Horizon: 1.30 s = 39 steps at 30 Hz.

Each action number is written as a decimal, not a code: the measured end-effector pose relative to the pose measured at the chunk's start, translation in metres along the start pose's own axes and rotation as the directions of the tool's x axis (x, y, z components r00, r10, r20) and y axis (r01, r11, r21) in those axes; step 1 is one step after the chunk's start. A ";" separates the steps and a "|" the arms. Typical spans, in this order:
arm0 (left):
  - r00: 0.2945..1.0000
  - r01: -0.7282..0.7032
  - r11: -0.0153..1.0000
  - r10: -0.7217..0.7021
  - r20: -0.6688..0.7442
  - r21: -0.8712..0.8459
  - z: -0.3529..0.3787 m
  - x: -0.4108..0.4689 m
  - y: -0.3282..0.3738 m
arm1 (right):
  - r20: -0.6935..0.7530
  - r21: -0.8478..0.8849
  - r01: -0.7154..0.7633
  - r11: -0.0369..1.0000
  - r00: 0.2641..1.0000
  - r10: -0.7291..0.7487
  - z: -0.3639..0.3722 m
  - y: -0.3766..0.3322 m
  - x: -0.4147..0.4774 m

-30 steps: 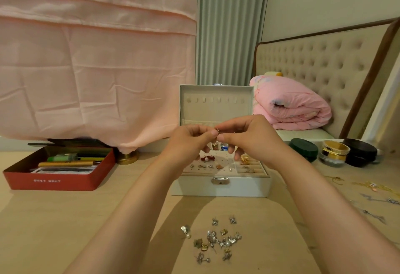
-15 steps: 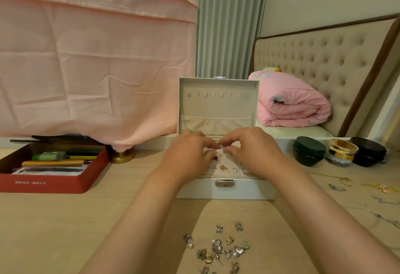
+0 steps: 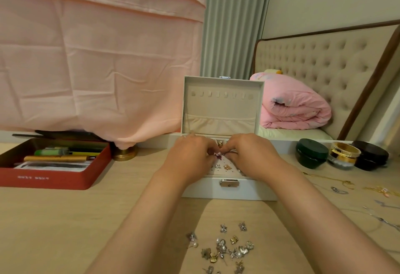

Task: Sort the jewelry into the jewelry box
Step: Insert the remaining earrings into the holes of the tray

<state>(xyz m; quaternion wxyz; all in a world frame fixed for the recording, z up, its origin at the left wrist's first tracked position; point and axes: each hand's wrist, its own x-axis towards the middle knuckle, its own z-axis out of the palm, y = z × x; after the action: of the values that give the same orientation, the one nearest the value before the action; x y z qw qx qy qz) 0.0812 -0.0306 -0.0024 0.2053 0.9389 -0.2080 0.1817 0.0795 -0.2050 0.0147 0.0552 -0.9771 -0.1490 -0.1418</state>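
Observation:
A white jewelry box (image 3: 229, 191) stands open on the wooden table, its lid (image 3: 223, 104) upright. My left hand (image 3: 190, 156) and my right hand (image 3: 251, 154) are together over the box's earring tray (image 3: 225, 166), fingertips meeting. Between them they pinch a small pinkish earring (image 3: 217, 154) just above the tray. Several earrings sit in the tray under my hands. A loose pile of small silver and gold earrings (image 3: 225, 247) lies on the table in front of the box.
A red tin (image 3: 54, 178) with pens sits at the left. Right of the box stand a green jar (image 3: 311, 153), a gold bangle (image 3: 344, 151) and a black jar (image 3: 370, 154). Thin chains and pendants (image 3: 342, 189) lie at the right edge.
Both hands have come down from in front of the lid to just above the earring tray, still pinching the small earring. The view has moved closer to the box.

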 end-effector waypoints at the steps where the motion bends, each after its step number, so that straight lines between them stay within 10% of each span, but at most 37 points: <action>1: 1.000 -0.006 1.000 0.007 -0.005 0.005 0.000 0.000 0.000 | -0.003 0.008 -0.012 1.000 1.000 0.012 -0.001 0.001 0.000; 11: 0.999 -0.035 0.999 0.035 -0.033 -0.009 -0.008 -0.005 0.006 | -0.005 0.161 -0.039 0.986 0.999 0.040 -0.041 -0.005 -0.016; 14: 0.999 -0.035 0.998 0.033 -0.032 -0.055 -0.015 -0.012 0.014 | 0.190 0.285 -0.019 0.958 0.981 -0.037 -0.058 -0.010 -0.028; 19: 0.990 0.004 1.000 -0.002 0.143 -0.014 -0.029 -0.027 0.024 | 0.657 0.104 -0.116 0.988 0.754 0.020 -0.062 -0.027 -0.047; 24: 0.975 -0.001 1.000 -0.005 0.221 0.028 -0.035 -0.035 0.029 | 0.763 -0.012 -0.169 0.986 0.635 0.118 -0.039 -0.039 -0.056; 30: 0.968 0.011 1.000 -0.005 0.253 -0.023 -0.036 -0.033 0.030 | 0.728 0.110 -0.179 0.978 0.684 0.043 -0.040 -0.034 -0.055; 33: 0.968 0.053 0.982 -0.006 0.249 -0.182 -0.034 -0.031 0.027 | 0.572 0.297 -0.197 0.934 0.820 -0.009 -0.051 -0.024 -0.051; 39: 0.986 0.163 0.692 -0.091 0.139 -0.703 -0.034 -0.032 0.026 | 0.250 0.714 -0.242 0.657 0.965 0.084 -0.057 -0.010 -0.042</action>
<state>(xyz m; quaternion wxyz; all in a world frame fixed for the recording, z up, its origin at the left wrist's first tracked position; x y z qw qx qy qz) 0.0334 -0.0269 0.0210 0.5543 0.8060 -0.2058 0.0286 0.0234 -0.2152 0.0578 0.4429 -0.8893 -0.1096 0.0327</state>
